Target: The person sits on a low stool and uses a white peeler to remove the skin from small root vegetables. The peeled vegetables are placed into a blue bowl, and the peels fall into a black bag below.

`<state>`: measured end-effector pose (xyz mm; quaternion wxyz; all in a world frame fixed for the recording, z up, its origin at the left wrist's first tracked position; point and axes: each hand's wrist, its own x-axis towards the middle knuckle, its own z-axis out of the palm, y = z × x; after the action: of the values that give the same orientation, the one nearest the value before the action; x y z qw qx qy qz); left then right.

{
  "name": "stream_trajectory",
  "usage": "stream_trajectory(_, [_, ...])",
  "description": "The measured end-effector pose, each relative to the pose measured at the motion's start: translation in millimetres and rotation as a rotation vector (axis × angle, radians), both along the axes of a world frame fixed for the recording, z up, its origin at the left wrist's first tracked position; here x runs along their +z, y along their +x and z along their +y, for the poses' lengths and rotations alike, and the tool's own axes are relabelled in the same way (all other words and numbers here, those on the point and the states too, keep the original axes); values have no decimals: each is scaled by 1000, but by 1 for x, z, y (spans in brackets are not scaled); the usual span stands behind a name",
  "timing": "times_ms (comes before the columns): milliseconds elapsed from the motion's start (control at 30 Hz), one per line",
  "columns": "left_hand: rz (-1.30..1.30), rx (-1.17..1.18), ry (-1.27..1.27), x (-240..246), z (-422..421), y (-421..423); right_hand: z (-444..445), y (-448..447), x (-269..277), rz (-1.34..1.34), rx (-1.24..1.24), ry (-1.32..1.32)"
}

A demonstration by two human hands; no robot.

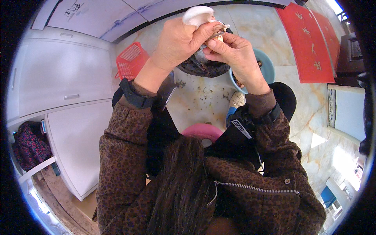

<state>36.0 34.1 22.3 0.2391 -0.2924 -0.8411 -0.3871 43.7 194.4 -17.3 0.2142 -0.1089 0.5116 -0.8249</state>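
Both of my hands are raised close together at the top of the view. My left hand [182, 41] holds a white, rounded, cap-like thing [198, 15], perhaps a mushroom, and its thumb presses on a thin brownish piece. My right hand [235, 53] pinches the soiled, pale lower part [218, 38] between thumb and fingers. Dirt marks the fingertips of both hands. Just beneath them on the floor is a dark round container or bag [202, 66], partly hidden by my hands. A light-blue basin [268, 69] with brown pieces in it sits behind my right wrist.
A red plastic basket [132, 60] stands at the left, by white cabinets [70, 70]. Dark crumbs [205, 95] lie scattered over the marbled floor. Near my legs is a pink plastic item [202, 130]. A red mat [305, 44] lies at the upper right.
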Motion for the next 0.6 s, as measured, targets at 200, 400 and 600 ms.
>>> stream_trajectory(200, [-2,248,-218,-10,-23,-17,0,2,2,-37,53,-47])
stream_trajectory(400, [-33,292,-3,-3,-28,-12,1,1,0,50,-34,80])
stream_trajectory(600, [-37,-23,-54,2,-3,-1,2,-3,-4,150,-27,198])
